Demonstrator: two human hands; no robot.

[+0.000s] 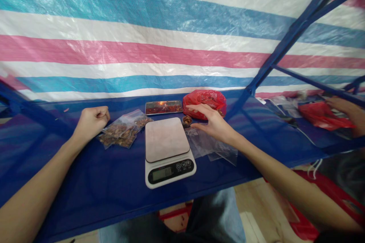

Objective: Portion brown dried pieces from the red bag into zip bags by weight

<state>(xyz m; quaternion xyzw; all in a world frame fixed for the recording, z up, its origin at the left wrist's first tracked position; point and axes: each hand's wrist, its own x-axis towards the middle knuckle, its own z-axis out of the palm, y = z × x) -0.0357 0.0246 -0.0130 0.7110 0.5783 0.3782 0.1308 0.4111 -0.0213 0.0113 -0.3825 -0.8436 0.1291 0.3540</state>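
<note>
My left hand (92,122) is curled into a fist on the blue table, beside clear zip bags filled with brown nut-like pieces (122,131); nothing shows in it. My right hand (215,123) is open, thumb and fingers apart, over the right side. Close to its thumb stands a small cup of brown pieces (187,120). Behind that hand lies a red plastic bag (204,99) with brown pieces showing at its side. Flat zip bags (221,150) without contents lie under and in front of the hand. Between my hands a white kitchen scale (167,140) bears nothing and seems to read 0.0.
A phone (164,107) with a lit screen lies behind the scale. Blue metal bars (273,45) rise at the right, before a striped plastic sheet (142,53). Beyond them another person's hand (346,108) is at a red bag (325,115). The blue table's (114,197) front edge is near my legs.
</note>
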